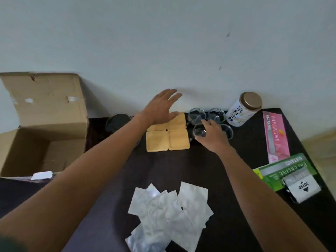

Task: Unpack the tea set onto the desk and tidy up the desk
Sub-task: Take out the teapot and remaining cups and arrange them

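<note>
Several square bamboo coasters [168,140] lie in a block on the dark desk [181,166] near the wall. My left hand [161,108] hovers flat over the far-left coaster, fingers spread, holding nothing. Just right of the coasters stand several small clear glass cups [197,115]. My right hand [211,133] grips the near-left cup [199,132] from above. A glass teapot [118,122] stands left of the coasters, partly hidden by my left forearm. A white tea canister with a bronze lid [243,108] stands against the wall.
An open cardboard box [41,128] sits at the desk's left end. Several empty silvery plastic bags [169,213] are strewn at the front. A pink paper pack [275,135], a green pack [287,171] and a small grey box [301,188] lie along the right edge.
</note>
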